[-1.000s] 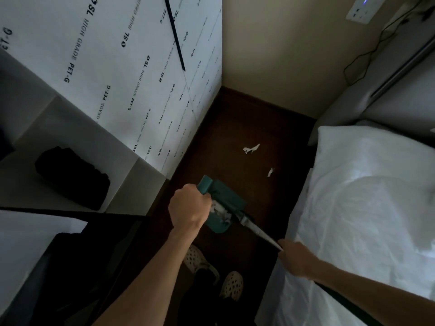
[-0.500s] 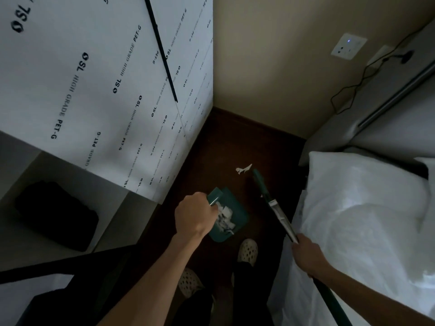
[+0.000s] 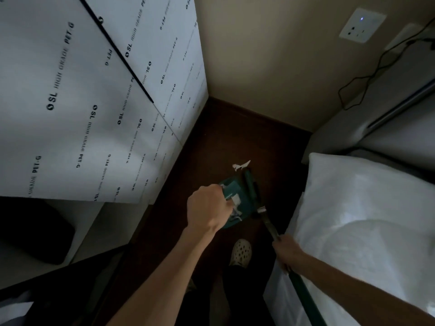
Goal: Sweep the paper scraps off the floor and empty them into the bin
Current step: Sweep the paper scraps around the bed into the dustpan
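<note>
A teal dustpan point(image 3: 233, 187) sits low over the dark floor, with white paper scraps point(image 3: 236, 203) lying inside it. My left hand point(image 3: 207, 209) grips its handle in a fist. My right hand point(image 3: 288, 251) grips the dark green broom handle point(image 3: 270, 228), which runs up-left. The broom's head point(image 3: 249, 182) lies along the dustpan's right edge. One white paper scrap point(image 3: 241, 165) lies on the floor just beyond the broom's tip. No bin is in view.
A white cabinet with printed film point(image 3: 94, 102) walls the left side, with an open shelf holding a dark bundle point(image 3: 35, 231). A white-sheeted bed point(image 3: 364, 220) borders the right. My shoe point(image 3: 241, 252) stands behind the dustpan. The dark floor strip point(image 3: 235, 137) ends at the beige wall.
The broom's head swept from the far floor back against the dustpan's right edge. The small scrap seen a second ago on the floor is gone from view. The camera moved closer.
</note>
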`<move>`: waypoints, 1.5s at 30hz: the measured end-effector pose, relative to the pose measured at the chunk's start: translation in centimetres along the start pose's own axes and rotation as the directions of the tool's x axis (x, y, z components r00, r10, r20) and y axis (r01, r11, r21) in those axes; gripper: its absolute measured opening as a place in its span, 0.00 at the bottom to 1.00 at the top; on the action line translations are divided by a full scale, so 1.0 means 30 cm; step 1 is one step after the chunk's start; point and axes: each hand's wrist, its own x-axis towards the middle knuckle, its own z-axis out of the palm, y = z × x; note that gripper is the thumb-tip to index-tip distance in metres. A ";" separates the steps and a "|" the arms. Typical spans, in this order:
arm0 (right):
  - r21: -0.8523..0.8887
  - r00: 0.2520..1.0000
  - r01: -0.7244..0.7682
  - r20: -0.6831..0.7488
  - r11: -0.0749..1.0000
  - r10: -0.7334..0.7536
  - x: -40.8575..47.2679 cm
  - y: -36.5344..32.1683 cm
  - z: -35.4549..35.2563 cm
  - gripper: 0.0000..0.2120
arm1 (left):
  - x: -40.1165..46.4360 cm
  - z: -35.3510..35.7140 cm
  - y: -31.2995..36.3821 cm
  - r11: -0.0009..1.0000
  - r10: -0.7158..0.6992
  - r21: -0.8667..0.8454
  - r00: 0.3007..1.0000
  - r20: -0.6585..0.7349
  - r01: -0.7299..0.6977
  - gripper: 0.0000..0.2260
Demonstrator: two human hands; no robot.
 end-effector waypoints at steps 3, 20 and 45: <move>-0.005 0.992 0.112 0.067 0.994 -0.111 -0.112 0.065 -0.035 0.05 | 0.011 0.000 0.045 1.000 -0.006 0.008 1.000 0.004 0.006 0.15; -0.276 0.952 0.276 -0.054 0.921 -0.302 0.078 -0.186 -0.294 0.16 | -0.088 -0.042 -0.166 0.926 -0.333 -0.227 0.937 -0.108 0.303 0.17; -0.670 0.902 0.400 0.168 0.625 -0.397 -0.258 0.043 -0.113 0.22 | -0.455 0.028 -0.339 0.738 -0.560 -0.494 0.825 -0.070 0.459 0.19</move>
